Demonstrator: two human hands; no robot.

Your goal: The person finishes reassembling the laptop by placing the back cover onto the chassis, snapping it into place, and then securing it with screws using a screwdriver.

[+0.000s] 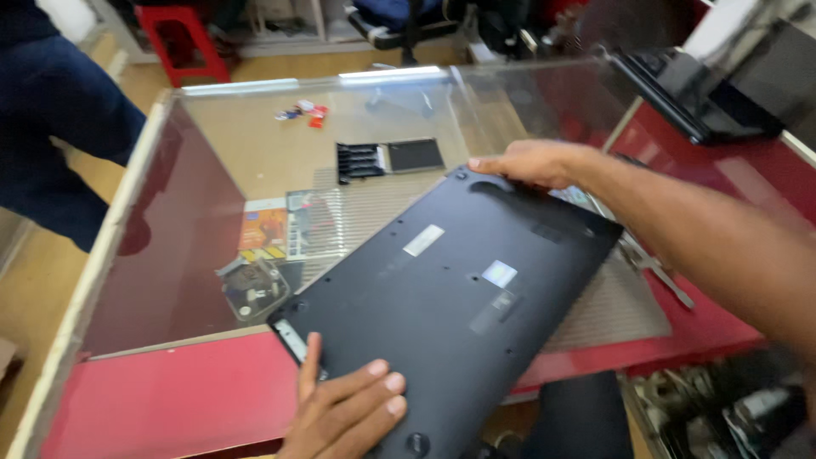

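A black laptop (459, 289) lies upside down on a glass-topped counter (255, 144), its underside with stickers and rubber feet facing up. My left hand (344, 408) rests flat on the laptop's near corner, fingers spread. My right hand (527, 161) reaches across and grips the laptop's far edge, the arm stretching in from the right.
Under the glass lie a black ribbed part (387, 159), small red pieces (306, 112), cards (276, 228) and a disc drive (253, 289). A screwdriver-like tool (659, 276) lies right of the laptop. Another person in dark blue (51, 119) stands at left. A red stool (183, 42) is behind.
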